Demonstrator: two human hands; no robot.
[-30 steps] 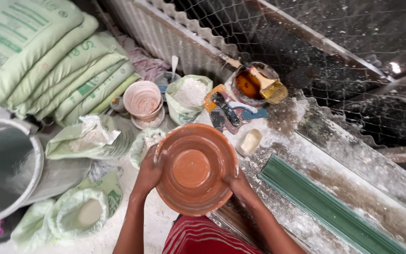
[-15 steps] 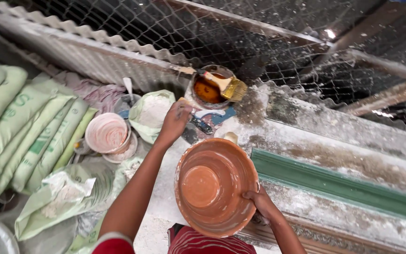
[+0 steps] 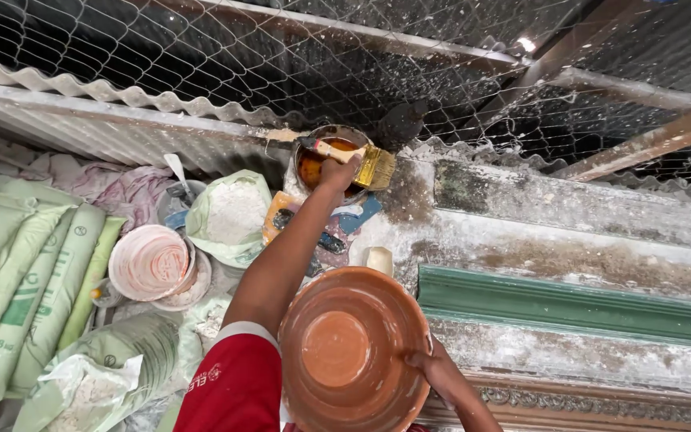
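Reaching forward, the left hand (image 3: 337, 170) closes around the wooden handle of a yellow-bristled paintbrush (image 3: 353, 158) lying across a round tin of amber liquid (image 3: 323, 166). The right hand (image 3: 433, 370) grips the rim of the terracotta-coloured bowl (image 3: 352, 348), its inside unpainted.

Left hand (image 3: 337, 172) no longer on rim of orange bowl (image 3: 353, 348); one second ago both hands grip bowl, half a second ago left hand is partway out, now arm stretches full length and fingers close on handle of paintbrush (image 3: 353, 162) lying across tin of amber liquid (image 3: 325, 164). Right hand (image 3: 433, 368) now holds bowl alone at its right edge. Bowl sits lower and further right in view. Head view swings up toward wire mesh (image 3: 201, 56).
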